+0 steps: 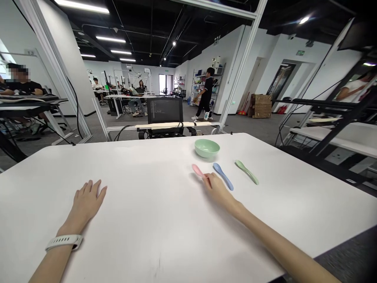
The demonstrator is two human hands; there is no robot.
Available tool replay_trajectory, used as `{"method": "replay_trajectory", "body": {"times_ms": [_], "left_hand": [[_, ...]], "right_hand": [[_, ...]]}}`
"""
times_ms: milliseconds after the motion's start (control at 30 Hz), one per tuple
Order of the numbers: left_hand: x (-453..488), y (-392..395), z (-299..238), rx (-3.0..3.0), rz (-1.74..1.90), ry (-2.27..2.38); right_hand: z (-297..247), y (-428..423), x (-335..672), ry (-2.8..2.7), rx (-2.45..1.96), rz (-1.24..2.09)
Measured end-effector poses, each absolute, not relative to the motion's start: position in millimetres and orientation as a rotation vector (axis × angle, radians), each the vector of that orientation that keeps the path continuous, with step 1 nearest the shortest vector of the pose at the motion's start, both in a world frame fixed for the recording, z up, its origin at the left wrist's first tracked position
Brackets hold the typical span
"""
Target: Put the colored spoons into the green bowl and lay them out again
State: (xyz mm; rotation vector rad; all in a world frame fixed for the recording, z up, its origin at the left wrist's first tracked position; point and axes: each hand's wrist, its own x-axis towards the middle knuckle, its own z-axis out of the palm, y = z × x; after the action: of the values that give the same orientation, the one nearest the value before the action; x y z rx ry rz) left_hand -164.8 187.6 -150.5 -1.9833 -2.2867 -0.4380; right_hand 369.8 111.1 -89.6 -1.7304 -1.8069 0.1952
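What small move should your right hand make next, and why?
Probably close the fingers of the right hand on the pink plastic spoon. The hand appears to touch that spoon's near end already, while the blue spoon beside it and the green spoon lie farther along, untouched.

A bowl (207, 148) is placed on the table (118, 196) at one o'clock, and three spoons (223, 177) are laid side by side just before it. A chair (165, 111) is positioned behind the table at twelve o'clock, with a shelving rack (207, 88) beyond it and a crate (260, 106) at two o'clock.
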Motion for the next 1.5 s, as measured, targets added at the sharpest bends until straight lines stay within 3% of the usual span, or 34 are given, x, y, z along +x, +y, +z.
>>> {"method": "replay_trajectory", "body": {"times_ms": [133,300,933,1300,1500], "left_hand": [[-161,185,-147,-1.981,-0.444,-2.271],[-157,180,-144,-1.977,-0.452,-2.227],[-155,179,-141,-1.972,-0.410,-2.208],[-152,179,-139,-1.957,-0.417,-2.247],[-152,178,-140,-1.979,-0.392,-2.249]], "right_hand": [[-76,107,323,-1.887,-2.012,0.319],[-61,107,304,-2.014,-2.221,0.187],[-63,113,305,-1.933,-2.147,0.301],[-76,120,319,-1.906,-2.049,0.202],[-52,142,395,-1.605,-2.197,-0.017]]}}
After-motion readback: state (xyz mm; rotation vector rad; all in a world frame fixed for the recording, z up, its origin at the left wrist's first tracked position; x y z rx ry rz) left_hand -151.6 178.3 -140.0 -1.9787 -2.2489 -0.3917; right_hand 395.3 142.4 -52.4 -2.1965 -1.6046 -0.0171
